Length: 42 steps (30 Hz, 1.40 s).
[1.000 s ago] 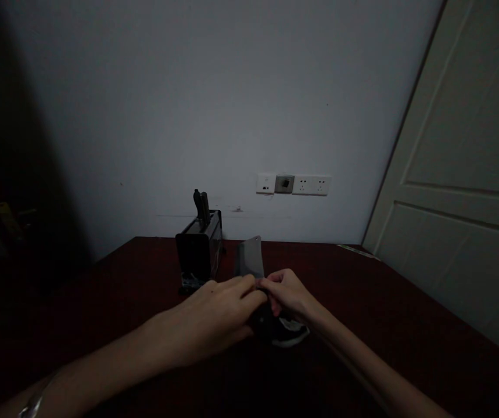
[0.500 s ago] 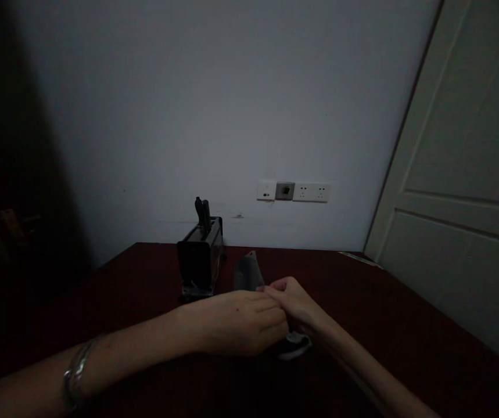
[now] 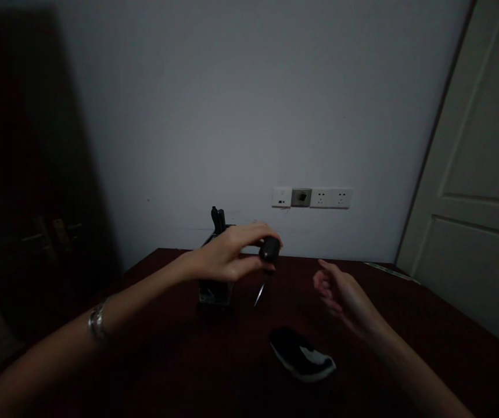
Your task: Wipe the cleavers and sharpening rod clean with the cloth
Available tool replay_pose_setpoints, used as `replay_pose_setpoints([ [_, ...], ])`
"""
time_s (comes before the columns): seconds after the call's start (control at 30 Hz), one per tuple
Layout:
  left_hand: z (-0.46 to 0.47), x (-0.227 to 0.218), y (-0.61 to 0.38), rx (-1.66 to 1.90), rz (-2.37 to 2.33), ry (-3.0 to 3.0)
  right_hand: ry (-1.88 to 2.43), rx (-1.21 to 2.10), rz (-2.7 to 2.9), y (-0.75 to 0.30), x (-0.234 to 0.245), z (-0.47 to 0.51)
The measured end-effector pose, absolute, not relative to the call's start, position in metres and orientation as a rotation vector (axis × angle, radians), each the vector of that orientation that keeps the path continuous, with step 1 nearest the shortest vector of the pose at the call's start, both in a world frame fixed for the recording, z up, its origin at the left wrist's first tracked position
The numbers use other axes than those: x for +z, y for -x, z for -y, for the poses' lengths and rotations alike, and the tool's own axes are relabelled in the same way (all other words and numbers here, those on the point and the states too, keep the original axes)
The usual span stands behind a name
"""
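My left hand [image 3: 236, 252] grips a cleaver [image 3: 269, 249] by its black handle, above the table. The blade points down and shows nearly edge-on as a thin bright line. My right hand [image 3: 336, 293] is off to the right, apart from the cleaver, with its fingers loosely curled and nothing in them. Below and between the hands lies a crumpled black-and-white cloth [image 3: 297, 354]. Behind my left wrist stands a black knife block [image 3: 214, 293] with dark handles [image 3: 218, 219] sticking up from it, partly hidden by my hand.
The dark red tabletop [image 3: 179, 360] reaches back to a pale wall [image 3: 214, 116] with sockets and a switch [image 3: 312, 198]. A flat pale strip [image 3: 391, 271] lies near the back right edge. A panelled door [image 3: 471, 191] stands at the right.
My left hand has lifted the cleaver up and turned it blade down. My right hand has come away to the right. The cloth now lies uncovered on the table. The view has shifted slightly.
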<state>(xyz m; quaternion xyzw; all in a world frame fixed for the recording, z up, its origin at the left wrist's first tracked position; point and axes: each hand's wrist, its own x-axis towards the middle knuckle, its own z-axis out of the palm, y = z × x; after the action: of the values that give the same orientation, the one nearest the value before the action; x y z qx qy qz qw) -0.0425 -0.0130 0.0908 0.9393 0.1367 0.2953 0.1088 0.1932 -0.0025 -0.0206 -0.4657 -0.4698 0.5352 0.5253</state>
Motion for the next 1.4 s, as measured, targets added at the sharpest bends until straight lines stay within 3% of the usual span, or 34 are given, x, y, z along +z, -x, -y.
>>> replay_pose_setpoints([
  [0.23,-0.021,0.145,0.07,1.382,-0.467,-2.239,1.239,1.167,1.096,-0.226,-0.09,-0.053],
  [0.63,-0.076,0.208,0.129,1.737,-0.618,-2.061,1.301,1.072,1.217,-0.231,-0.168,-0.092],
  [1.4,-0.172,0.193,0.176,1.783,-0.636,-1.933,1.36,1.001,1.387,-0.244,-0.186,-0.102],
])
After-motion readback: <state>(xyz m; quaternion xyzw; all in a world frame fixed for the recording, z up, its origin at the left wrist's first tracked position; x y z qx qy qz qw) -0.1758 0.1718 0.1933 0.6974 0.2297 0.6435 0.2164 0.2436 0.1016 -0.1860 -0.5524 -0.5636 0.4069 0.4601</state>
